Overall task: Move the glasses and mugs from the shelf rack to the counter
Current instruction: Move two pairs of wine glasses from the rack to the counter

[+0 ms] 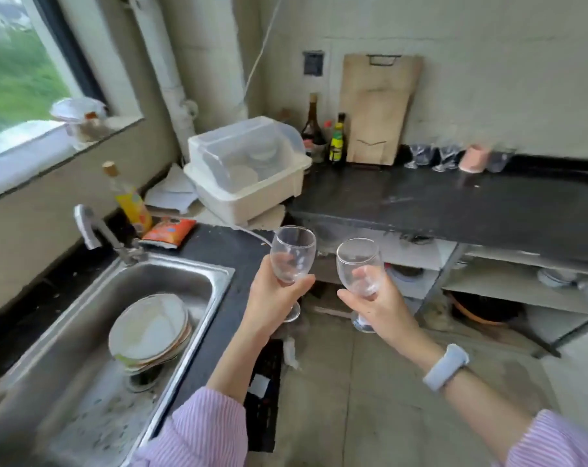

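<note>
My left hand [275, 298] grips a clear stemmed glass [294, 252] round the lower bowl, upright, in mid-air over the floor. Beside it my right hand [376, 306] holds a second clear stemmed glass [359, 264] the same way. Both hang in front of and below the black counter [454, 207]. At the counter's back, by the wall, stand two stemmed glasses [420, 156] [449, 156], a pink mug [475, 159] and a clear tumbler [498, 160]. Under the counter is a shelf rack [508, 288] with a few dishes.
A steel sink [93, 382] with stacked plates [149, 332] and a tap [93, 230] lies at the left. A white lidded dish box [248, 170], bottles [336, 139] and a leaning wooden cutting board [376, 106] stand in the counter's corner. A window [12, 72] is at the far left.
</note>
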